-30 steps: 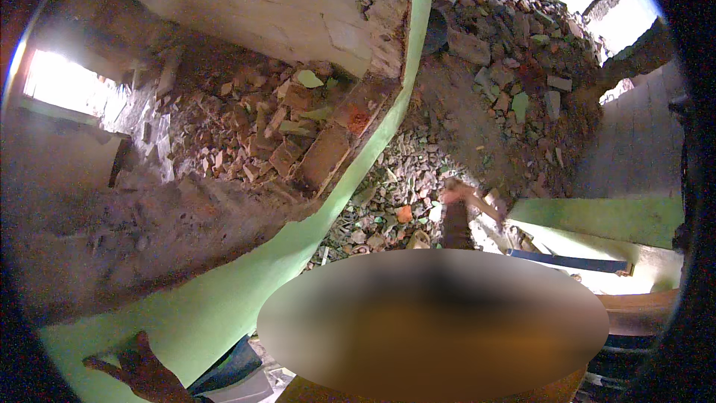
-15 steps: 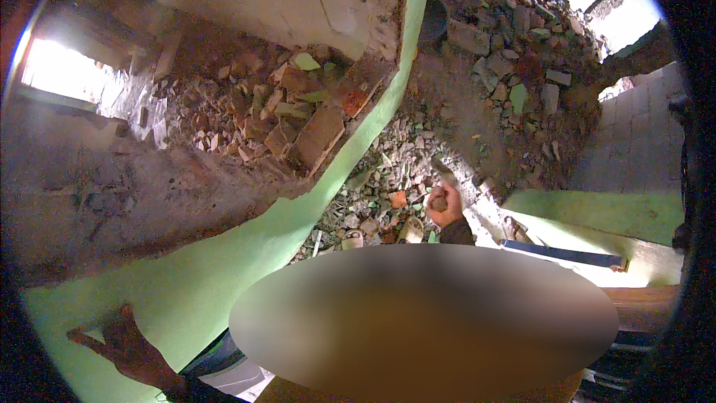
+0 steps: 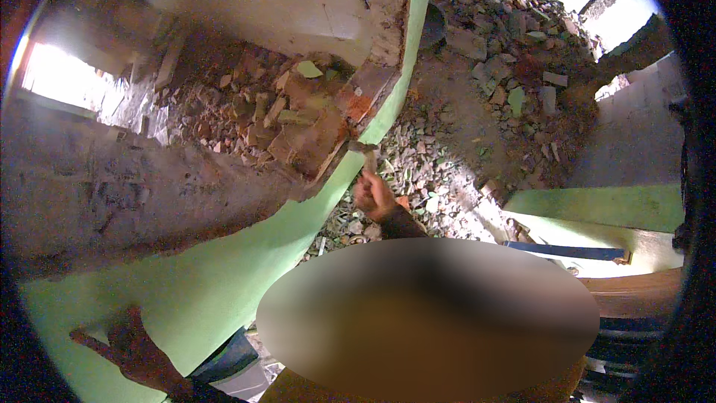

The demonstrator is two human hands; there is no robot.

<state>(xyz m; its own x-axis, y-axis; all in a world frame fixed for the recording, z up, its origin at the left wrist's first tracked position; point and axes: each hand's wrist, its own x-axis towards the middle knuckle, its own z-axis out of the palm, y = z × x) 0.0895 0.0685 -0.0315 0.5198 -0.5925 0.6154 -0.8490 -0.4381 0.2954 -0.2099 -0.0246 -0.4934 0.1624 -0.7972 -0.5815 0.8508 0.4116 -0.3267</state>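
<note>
My right hand [image 3: 374, 195] is closed around the handle of a hammer. The hammer's head [image 3: 363, 147] is at the broken top edge of the green-painted wall [image 3: 287, 227], touching it or very close. Bare brick and mortar [image 3: 359, 104] show along that edge just beyond the hammer. At the lower left, my left hand [image 3: 136, 351] is open, its fingers spread against the wall's green face. A blurred oval covers the lower middle of the picture.
Rubble [image 3: 425, 160] lies below my right hand. Broken bricks [image 3: 261, 104] are heaped behind the wall, and another debris pile [image 3: 514, 52] spreads at the far right. A blue bar [image 3: 563, 251] lies at right, near a low green wall [image 3: 597, 209].
My right hand has swung left and away from me with the hammer, from over the rubble to the wall's broken edge. My left hand has stayed nearly in place.
</note>
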